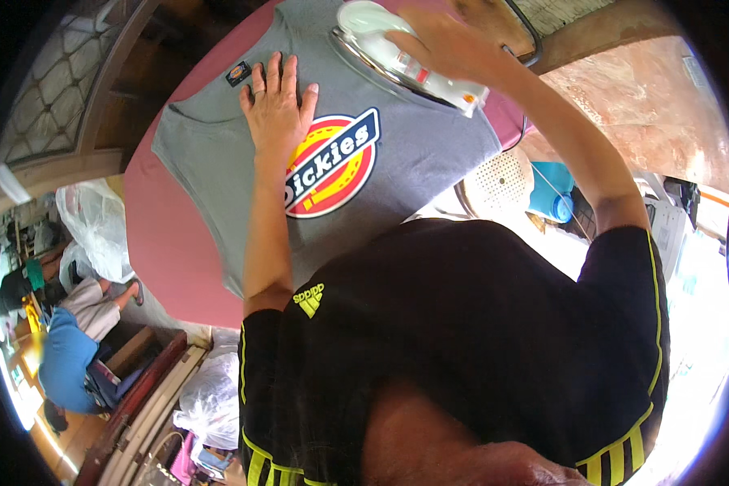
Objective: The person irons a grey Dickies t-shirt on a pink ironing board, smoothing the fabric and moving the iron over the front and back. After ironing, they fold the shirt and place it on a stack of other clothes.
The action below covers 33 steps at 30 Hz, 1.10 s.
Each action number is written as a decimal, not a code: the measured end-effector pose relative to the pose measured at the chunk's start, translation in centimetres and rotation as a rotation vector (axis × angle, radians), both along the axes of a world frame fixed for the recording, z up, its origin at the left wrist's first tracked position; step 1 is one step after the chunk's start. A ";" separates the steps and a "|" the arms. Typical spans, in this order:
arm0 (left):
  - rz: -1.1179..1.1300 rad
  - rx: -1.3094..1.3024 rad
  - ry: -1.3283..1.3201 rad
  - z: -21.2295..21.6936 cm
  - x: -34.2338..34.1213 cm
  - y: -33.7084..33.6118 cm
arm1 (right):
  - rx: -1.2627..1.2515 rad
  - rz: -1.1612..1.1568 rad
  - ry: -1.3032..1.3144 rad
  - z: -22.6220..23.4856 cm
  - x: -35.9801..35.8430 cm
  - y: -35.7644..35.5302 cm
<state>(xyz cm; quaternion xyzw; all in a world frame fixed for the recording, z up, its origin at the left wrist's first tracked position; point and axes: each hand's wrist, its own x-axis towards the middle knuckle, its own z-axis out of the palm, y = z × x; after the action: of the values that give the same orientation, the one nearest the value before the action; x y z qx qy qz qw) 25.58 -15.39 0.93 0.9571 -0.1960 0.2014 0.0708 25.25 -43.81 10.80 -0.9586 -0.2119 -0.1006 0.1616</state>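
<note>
A grey T-shirt (429,150) with a red and yellow round print lies spread over a board covered in dark pink cloth (170,251). My left hand (278,109) rests flat on the shirt, fingers stretched out, just above the print and beside a small dark label (237,74). A ring shows on one finger. At the upper right, my right hand (441,44) wraps round the handle of a white and pale green clothes iron (373,32). The iron's metal soleplate edge sits on the shirt; most of the handle is hidden under my hand.
Clear plastic bags (97,235) hang at the left, near a seated person in a blue shirt (67,356). Wooden planks (150,405) lean at lower left. A perforated round stool seat (494,185) and a blue container (551,194) stand right of the board. A dark metal bar (535,36) curves at its far end.
</note>
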 end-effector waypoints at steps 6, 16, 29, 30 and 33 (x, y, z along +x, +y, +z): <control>-0.008 0.005 -0.018 -1.0 0.8 0.0 | 0.116 0.031 0.099 2.0 -12.2 -5.5; -0.002 0.018 -0.017 -1.0 0.4 0.2 | 0.214 -0.168 0.157 -0.2 -19.6 -10.3; 0.091 0.083 -0.016 -1.3 0.2 0.2 | 0.438 -0.120 0.199 0.8 -16.5 -9.0; 0.072 0.075 -0.032 -1.3 0.4 -0.1 | 0.355 -0.099 0.100 0.3 -14.8 -8.8; 0.087 0.080 -0.010 -1.0 0.1 -0.1 | 0.205 -0.043 -0.025 -0.4 -9.3 -5.7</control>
<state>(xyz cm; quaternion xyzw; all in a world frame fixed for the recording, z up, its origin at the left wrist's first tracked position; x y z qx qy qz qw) 25.66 -15.48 -0.07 0.9658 -0.1623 0.2010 0.0224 15.93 -49.55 10.36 -0.9400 -0.1821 -0.1369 0.2539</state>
